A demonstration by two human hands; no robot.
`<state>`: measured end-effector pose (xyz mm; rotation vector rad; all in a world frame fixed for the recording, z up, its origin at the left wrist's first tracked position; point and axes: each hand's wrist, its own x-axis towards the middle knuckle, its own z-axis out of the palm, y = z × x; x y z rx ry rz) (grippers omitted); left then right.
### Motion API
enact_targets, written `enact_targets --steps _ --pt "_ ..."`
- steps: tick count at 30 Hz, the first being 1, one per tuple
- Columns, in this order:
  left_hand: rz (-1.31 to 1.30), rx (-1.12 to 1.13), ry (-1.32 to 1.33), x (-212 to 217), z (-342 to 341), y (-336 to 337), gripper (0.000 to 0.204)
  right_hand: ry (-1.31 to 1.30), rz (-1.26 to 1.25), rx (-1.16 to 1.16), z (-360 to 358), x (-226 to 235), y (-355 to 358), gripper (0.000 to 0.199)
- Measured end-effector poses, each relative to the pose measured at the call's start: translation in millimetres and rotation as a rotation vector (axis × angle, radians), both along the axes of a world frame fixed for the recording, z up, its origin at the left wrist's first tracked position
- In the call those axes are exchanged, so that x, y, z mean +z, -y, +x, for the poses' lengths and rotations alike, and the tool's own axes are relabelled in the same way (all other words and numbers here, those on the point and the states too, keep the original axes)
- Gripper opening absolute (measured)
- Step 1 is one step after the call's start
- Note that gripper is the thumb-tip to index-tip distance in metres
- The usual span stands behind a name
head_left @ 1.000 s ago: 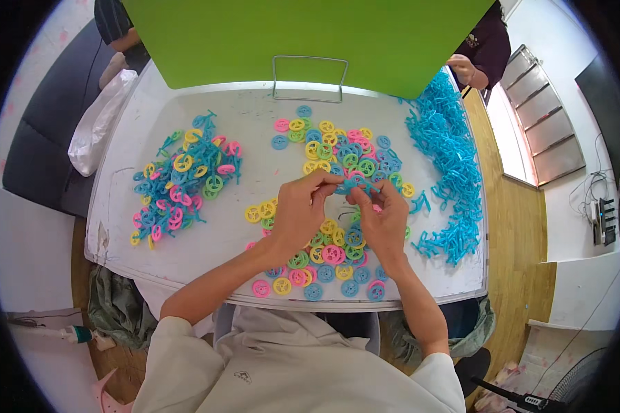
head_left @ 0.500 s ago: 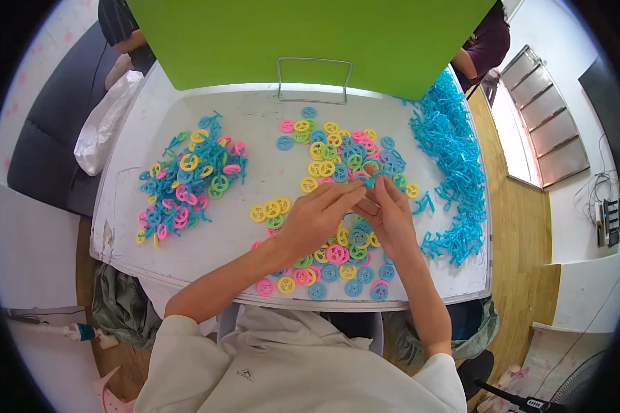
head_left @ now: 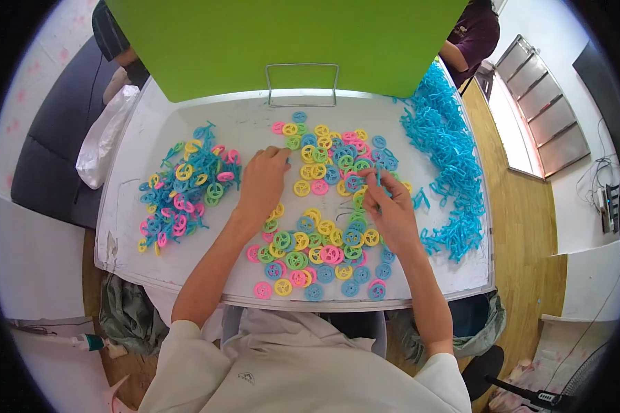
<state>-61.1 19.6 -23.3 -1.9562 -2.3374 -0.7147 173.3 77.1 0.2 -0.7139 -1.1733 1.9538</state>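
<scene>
My right hand point(head_left: 393, 210) pinches a small blue plastic stick piece point(head_left: 379, 173) between thumb and fingers, above the right side of the loose wheels. My left hand point(head_left: 260, 182) hovers between the two heaps with its fingers curled together. A trace of blue shows at its fingertips, but what it holds is mostly hidden. Small spoked plastic wheels point(head_left: 331, 255) in pink, yellow, green and blue spread over the middle of the white table point(head_left: 207, 265). To the left lies a heap of blue stick pieces with coloured wheels among them point(head_left: 184, 184).
Many blue stick pieces point(head_left: 448, 158) lie along the table's right side. A green panel point(head_left: 289, 41) with a wire handle point(head_left: 302, 105) stands at the far edge. Parts of two people show behind it. A white plastic bag point(head_left: 107, 141) lies beyond the left edge.
My hands were together over the wheels on a small blue piece. Now they are apart: the left has moved left toward the mixed heap, while the right stays near with a blue stick piece.
</scene>
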Motion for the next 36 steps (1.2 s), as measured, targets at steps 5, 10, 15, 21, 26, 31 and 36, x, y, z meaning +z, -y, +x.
enact_targets --steps 5,10,15,21,26,31,36 --pt "0.122 -0.150 0.998 8.3 23.1 4.7 0.021 0.302 0.307 -0.136 -9.2 0.9 4.9 0.018" --pt "-0.027 -0.208 1.419 28.4 50.2 14.0 0.019 0.363 0.407 -0.130 -9.4 -7.0 5.6 0.016" --pt "-0.081 -0.173 1.399 21.8 58.0 15.3 0.017 0.405 0.518 -0.102 -14.0 -19.3 10.5 0.011" --pt "0.019 -0.122 1.362 14.0 63.7 17.0 0.007 0.444 0.547 -0.087 -16.8 -25.2 12.7 0.010" --pt "0.197 -0.147 1.037 5.3 68.2 19.2 0.008 0.439 0.482 -0.050 -18.4 -20.5 15.4 0.012" --pt "0.346 -0.180 0.906 7.9 76.1 19.7 0.011 0.310 0.212 -0.006 -20.5 -13.7 14.8 0.015" --pt "0.365 -0.219 0.790 13.5 74.4 16.8 0.013 0.185 0.038 0.025 -20.6 -10.8 19.1 0.020"
